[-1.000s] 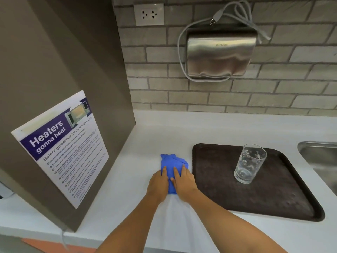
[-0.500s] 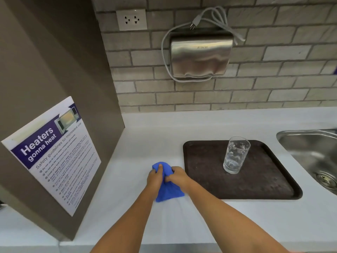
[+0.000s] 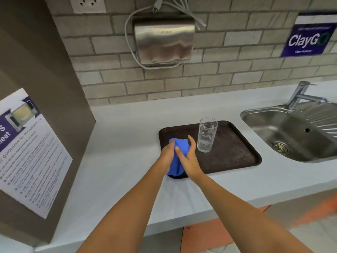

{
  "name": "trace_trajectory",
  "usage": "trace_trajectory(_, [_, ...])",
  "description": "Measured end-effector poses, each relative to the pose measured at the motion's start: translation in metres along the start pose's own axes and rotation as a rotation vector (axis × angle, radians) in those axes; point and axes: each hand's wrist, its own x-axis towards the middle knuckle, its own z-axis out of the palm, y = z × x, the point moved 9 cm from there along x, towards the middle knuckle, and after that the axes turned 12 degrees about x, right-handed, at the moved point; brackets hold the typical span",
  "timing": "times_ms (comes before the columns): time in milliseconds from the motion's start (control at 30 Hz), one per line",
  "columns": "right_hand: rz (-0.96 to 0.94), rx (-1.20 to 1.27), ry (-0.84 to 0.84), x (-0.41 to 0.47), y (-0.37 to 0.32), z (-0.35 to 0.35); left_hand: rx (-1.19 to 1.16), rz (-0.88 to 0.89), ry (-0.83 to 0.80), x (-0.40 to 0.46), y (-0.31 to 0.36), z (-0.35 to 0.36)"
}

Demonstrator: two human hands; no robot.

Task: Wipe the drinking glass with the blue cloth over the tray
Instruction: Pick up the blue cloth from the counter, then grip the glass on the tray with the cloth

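Observation:
A clear drinking glass stands upright on the dark brown tray, near the tray's middle. The blue cloth hangs bunched between both hands above the tray's left edge. My left hand grips the cloth from the left side. On the cloth's right side rests my right hand, fingers spread, its fingertips a short way left of the glass without touching it.
A steel sink with a tap lies right of the tray. A brown cabinet side with a microwave safety poster stands on the left. A hand dryer hangs on the brick wall. The white counter's front edge is near my forearms.
Both hands lifted the blue cloth off the counter and carried it rightwards, over the tray's left edge and close to the glass. The camera view turned right, bringing the sink into sight.

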Motion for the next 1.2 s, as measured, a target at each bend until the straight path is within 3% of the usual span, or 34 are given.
trace_trajectory(233, [-0.171,-0.425,0.207,0.016,-0.02,-0.097,0.14,0.17,-0.246,0.025,0.025,0.071])
trace_trajectory(300, [-0.223,-0.455,0.217,0.021,-0.027,-0.119,0.218,0.185,-0.198,0.038,0.035,0.082])
trace_trajectory(433, [-0.244,-0.513,0.172,0.031,-0.028,-0.153,0.433,0.304,0.058,0.064,0.055,0.087])
trace_trajectory(800, [-0.42,-0.632,-0.05,0.05,-0.042,-0.169,0.3,0.284,-0.169,0.098,0.056,0.121])
trace_trajectory(1033, [-0.392,-0.688,0.006,0.061,-0.032,-0.175,0.254,0.285,-0.174,0.103,0.056,0.119])
trace_trajectory(1200, [-0.358,-0.485,0.01,0.067,-0.035,-0.173,0.167,0.291,-0.256,0.092,0.051,0.123])
